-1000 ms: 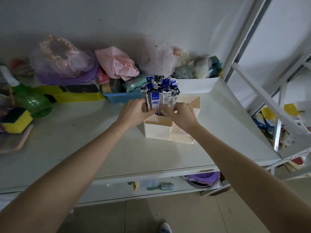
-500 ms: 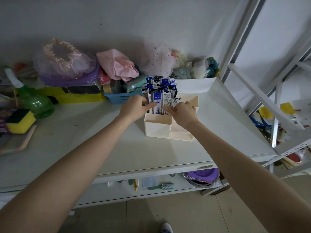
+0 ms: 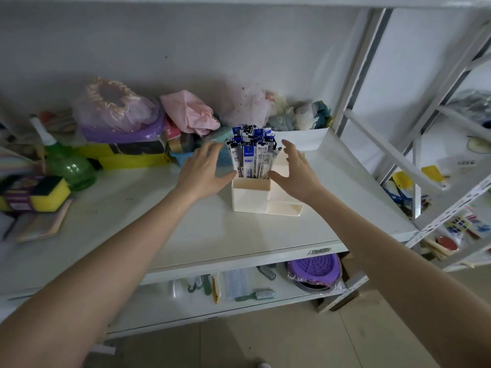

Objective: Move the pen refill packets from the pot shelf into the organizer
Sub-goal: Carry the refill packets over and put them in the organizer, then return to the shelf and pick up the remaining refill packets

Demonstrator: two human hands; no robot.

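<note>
A cream organizer [image 3: 251, 196] stands on the white shelf [image 3: 186, 229] in the middle. A bundle of blue-and-white pen refill packets [image 3: 251, 152] stands upright in its tall left compartment. My left hand [image 3: 203, 171] is just left of the packets, fingers spread, thumb near the organizer's rim, holding nothing. My right hand [image 3: 296, 172] is just right of the packets, fingers spread too, over the organizer's lower compartments, and it holds nothing.
Behind the organizer sit a blue basket [image 3: 224, 155], a white bin of fabric items [image 3: 303, 138], pink cloth [image 3: 188, 112] and a yellow box [image 3: 132, 156]. A green bottle [image 3: 69, 166] and a yellow sponge [image 3: 39, 193] lie left. A purple tray [image 3: 314, 268] lies on the lower shelf.
Both hands have let go of the packets and opened, drawing slightly apart to either side. The packets now stand in the organizer on their own.
</note>
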